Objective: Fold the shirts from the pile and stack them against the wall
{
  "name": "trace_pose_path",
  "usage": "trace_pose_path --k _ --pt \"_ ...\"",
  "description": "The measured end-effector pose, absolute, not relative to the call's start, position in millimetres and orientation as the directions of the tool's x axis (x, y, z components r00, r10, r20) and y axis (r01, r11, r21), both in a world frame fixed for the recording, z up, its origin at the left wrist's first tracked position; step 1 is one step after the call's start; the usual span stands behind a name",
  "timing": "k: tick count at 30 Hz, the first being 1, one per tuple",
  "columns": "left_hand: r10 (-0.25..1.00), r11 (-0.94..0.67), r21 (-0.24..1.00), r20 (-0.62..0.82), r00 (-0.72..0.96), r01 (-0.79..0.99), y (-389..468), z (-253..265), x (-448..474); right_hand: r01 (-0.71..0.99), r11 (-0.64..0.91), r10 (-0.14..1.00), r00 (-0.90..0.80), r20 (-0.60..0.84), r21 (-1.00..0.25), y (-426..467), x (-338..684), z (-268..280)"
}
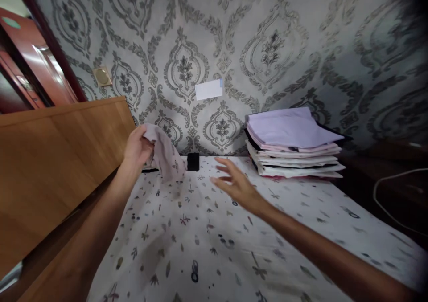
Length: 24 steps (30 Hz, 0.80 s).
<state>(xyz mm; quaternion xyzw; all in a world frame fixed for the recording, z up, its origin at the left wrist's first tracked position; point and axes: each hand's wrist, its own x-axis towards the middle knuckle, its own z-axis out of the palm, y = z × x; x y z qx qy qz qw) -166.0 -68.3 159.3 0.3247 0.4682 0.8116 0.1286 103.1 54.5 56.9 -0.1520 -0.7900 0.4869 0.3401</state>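
Observation:
My left hand (137, 147) pinches the top edge of a pale pinkish-grey piece of cloth (165, 155) with a small print. The cloth hangs down toward the bed sheet; its exact kind does not show. My right hand (234, 179) is over the white patterned sheet (197, 235), fingers apart, with nothing in it. Between the hands, a small black object (193, 161) sits by the wall. Behind the hanging cloth, other light and dark fabric shows in part at the left edge of the sheet.
A stack of folded clothes (296, 146), lilac on top, stands at the right by the wall. A wooden panel (63, 159) borders the left side. On the patterned wallpaper are a white paper (209, 90) and a switch plate (102, 76). A white cable (377, 190) curves at the far right.

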Motion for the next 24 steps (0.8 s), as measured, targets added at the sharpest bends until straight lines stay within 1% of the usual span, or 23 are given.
trace_pose_path --k 1,2,4,5,7,8,10,11,12,14,16,18,20,22,24 --pt "0.566 -0.536 0.837 0.454 -0.688 0.112 -80.8 160.4 -137.0 -0.148 0.394 0.553 -0.750 0.363 -0.907 27.3 91.9 58.6" --pt "0.641 -0.496 0.860 0.456 -0.618 0.121 -92.4 157.8 -107.4 -0.198 0.327 0.547 -0.758 0.356 -0.924 2.4 82.3 58.9" --pt "0.786 -0.359 0.916 0.400 -0.471 0.180 -112.6 144.3 -54.3 -0.272 0.196 0.537 -0.774 0.336 -0.942 -36.0 69.8 53.5" --pt "0.834 -0.317 0.911 0.400 -0.379 0.265 -121.5 135.0 -34.4 -0.287 0.110 0.555 -0.777 0.298 -0.952 -47.8 67.7 47.3" --pt "0.908 -0.254 0.892 0.353 -0.225 0.375 -137.7 114.8 -11.9 -0.247 -0.094 0.600 -0.787 0.143 -0.965 -55.7 72.5 28.9" --pt "0.926 -0.233 0.889 0.326 -0.189 0.393 -145.4 104.3 -9.1 -0.196 -0.190 0.627 -0.778 0.035 -0.962 -53.2 79.3 17.5" --pt "0.939 -0.177 0.911 0.270 -0.215 0.373 -160.8 82.5 -15.6 -0.084 -0.310 0.690 -0.705 -0.163 -0.947 -41.3 99.5 -7.3" --pt "0.936 -0.142 0.922 0.243 -0.254 0.360 -168.5 70.9 -22.1 -0.047 -0.330 0.735 -0.640 -0.225 -0.943 -34.7 111.5 -19.4" --pt "0.930 -0.100 0.929 0.215 -0.298 0.357 -176.3 59.1 -28.9 -0.027 -0.332 0.771 -0.583 -0.255 -0.943 -29.2 123.7 -30.5" --pt "0.915 -0.002 0.930 0.151 -0.375 0.369 -192.1 36.1 -39.6 -0.030 -0.340 0.805 -0.525 -0.275 -0.940 -24.3 144.8 -47.8" --pt "0.901 0.088 0.917 0.093 -0.424 0.389 -207.2 16.1 -44.8 -0.075 -0.371 0.798 -0.535 -0.277 -0.926 -27.2 157.7 -57.7" --pt "0.883 0.161 0.886 0.067 -0.464 0.434 -218.9 0.1 -47.2 -0.128 -0.395 0.796 -0.542 -0.269 -0.910 -34.2 162.2 -60.8" --pt "0.866 0.223 0.817 0.085 -0.493 0.532 -225.6 -11.4 -50.5 -0.162 -0.389 0.814 -0.521 -0.256 -0.907 -41.2 162.6 -58.9" --pt "0.852 0.287 0.709 0.119 -0.511 0.644 -228.0 -17.6 -56.8 -0.176 -0.371 0.834 -0.495 -0.243 -0.912 -46.4 164.2 -53.3" --pt "0.841 0.340 0.626 0.132 -0.525 0.702 -229.3 -17.1 -66.1 -0.192 -0.350 0.835 -0.507 -0.213 -0.917 -49.9 170.3 -44.6"
